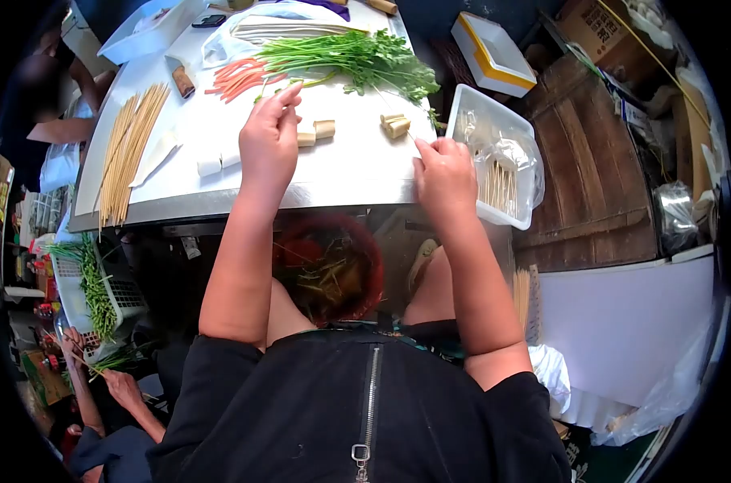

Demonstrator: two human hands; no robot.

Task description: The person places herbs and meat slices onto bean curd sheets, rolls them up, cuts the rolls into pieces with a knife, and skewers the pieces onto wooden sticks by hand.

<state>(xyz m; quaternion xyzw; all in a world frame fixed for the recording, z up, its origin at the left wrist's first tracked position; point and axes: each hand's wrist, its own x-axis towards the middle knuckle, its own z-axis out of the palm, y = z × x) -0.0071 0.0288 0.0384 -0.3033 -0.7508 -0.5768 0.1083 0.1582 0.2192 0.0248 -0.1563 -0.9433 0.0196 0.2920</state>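
My left hand (pixel 270 133) is over the white tabletop, its fingers drawn together at the cut ends of a bunch of leafy green herbs (pixel 357 60). Whether a stem is between its fingertips is hard to see. Orange-red strips (pixel 240 79) lie just beyond this hand. At the table's front right, my right hand (pixel 447 171) pinches a thin skewer (pixel 412 138). Pale yellowish rolls (pixel 395 125) are at the skewer's far end. More short rolls (pixel 323 129) lie between my hands, partly hidden by my left hand.
Bare bamboo skewers (pixel 132 149) lie on the table's left. A white bin (pixel 459 105) holding filled skewers and plastic stands right of my right hand. A red basin (pixel 373 266) is below the table. Another person's hands (pixel 124 390) work at lower left beside a basket of greens (pixel 99 298).
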